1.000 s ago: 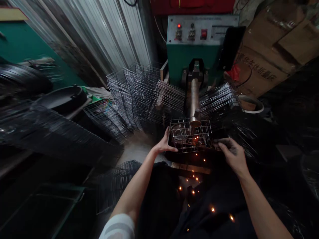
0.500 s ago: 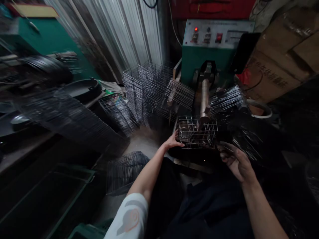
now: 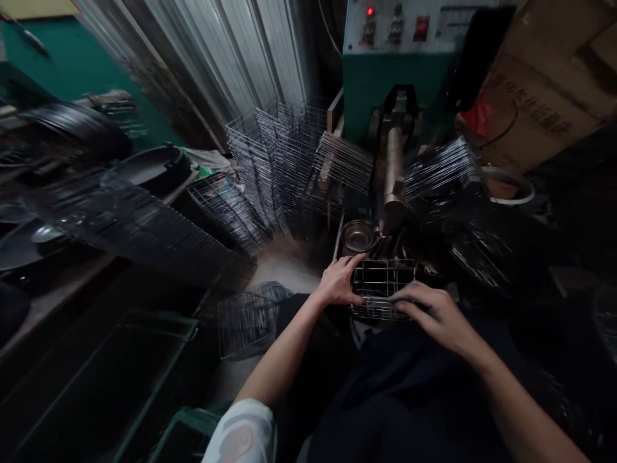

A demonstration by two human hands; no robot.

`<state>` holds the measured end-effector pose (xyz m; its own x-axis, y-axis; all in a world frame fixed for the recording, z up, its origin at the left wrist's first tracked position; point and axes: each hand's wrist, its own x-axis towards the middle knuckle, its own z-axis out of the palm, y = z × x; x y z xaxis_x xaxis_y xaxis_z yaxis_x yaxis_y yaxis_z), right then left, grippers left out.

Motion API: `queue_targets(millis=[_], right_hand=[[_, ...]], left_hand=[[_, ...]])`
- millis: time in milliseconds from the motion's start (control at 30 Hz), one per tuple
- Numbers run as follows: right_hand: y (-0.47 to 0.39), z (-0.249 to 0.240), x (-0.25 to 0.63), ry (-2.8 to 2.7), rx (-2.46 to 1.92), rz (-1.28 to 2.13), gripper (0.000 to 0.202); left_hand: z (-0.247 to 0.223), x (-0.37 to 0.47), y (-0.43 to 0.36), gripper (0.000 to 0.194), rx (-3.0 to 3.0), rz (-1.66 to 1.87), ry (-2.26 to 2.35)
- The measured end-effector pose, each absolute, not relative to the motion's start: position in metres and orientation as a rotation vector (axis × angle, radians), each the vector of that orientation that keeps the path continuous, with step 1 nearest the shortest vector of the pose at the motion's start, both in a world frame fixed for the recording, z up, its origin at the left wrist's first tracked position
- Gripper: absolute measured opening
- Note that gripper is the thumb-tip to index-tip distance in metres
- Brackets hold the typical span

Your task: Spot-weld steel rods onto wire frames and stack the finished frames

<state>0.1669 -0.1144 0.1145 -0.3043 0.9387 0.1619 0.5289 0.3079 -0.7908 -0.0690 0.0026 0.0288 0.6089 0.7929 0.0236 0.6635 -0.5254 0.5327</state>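
Note:
A small wire basket (image 3: 380, 278) lies low in front of me, just this side of the machine's arm. My left hand (image 3: 340, 281) grips its left end, with the thumb at the near side and the fingers along the far side. Over the basket's near right part is my right hand (image 3: 429, 307), its thumb and fingers closed at the wires. Blur hides whether a small piece is also between those fingers. Behind the basket, a metal cylinder arm (image 3: 394, 161) juts from the green machine (image 3: 380, 80). A round metal dish (image 3: 358, 235) sits beneath it.
Stacks of wire grids (image 3: 277, 161) stand left of the machine, with another wire stack (image 3: 248, 319) on the floor. Dark wire pieces (image 3: 441, 168) lie to the right. Cardboard boxes (image 3: 544, 116) are at the back right. A green crate (image 3: 186, 421) stands at lower left.
The basket has come toward me, out from under the machine's arm, in my left hand. My right hand has moved left onto the basket. The view has tilted down.

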Motion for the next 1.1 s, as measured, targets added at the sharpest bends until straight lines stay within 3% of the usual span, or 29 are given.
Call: queue_targets(millis=[200,400,1100], right_hand=[[-0.086,0.048,0.158,-2.291,-1.461,0.211,0.016],[-0.08,0.045,0.165,-2.35,-1.462,-0.105,0.042],[-0.059,0.06,0.173,-2.228,-1.353,-0.003,0.037]], left_hand=[[0.058,-0.038,-0.001,0.126,2.458,0.47,1.249],[0.082,-0.032,-0.001,0.116,2.451,0.586,1.303],[0.093,-0.037,0.018,0.11,2.431,0.689,1.314]])
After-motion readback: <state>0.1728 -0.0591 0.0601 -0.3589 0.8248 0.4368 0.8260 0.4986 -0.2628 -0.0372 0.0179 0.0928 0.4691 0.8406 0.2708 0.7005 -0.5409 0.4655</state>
